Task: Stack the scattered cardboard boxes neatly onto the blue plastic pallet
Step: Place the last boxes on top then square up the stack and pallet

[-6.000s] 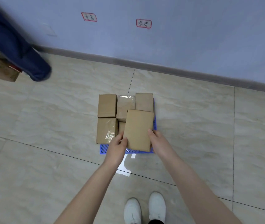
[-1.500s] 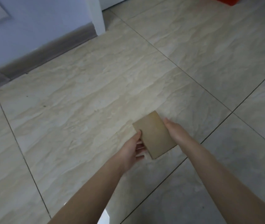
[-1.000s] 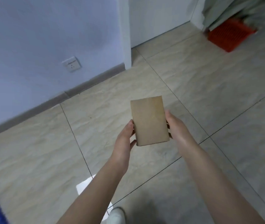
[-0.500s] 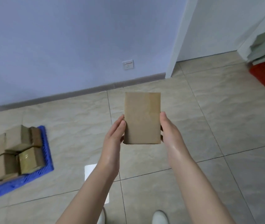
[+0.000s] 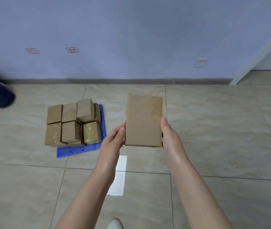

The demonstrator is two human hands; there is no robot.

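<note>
A flat brown rectangular cardboard box (image 5: 143,120) was held in the air above the beige tiled floor (image 5: 222,129), its broad face towards the camera. The left hand (image 5: 113,139) gripped its lower left edge and the right hand (image 5: 169,134) its lower right edge, thumbs in front and fingers behind. The blue slatted plastic pallet (image 5: 78,149) lay well to the left, near the lilac wall (image 5: 131,30), with a cluster of brown cardboard boxes (image 5: 72,123) packed on it. 2 red-outlined labels (image 5: 72,50) and a white wall socket (image 5: 200,62) were on the wall.
</note>
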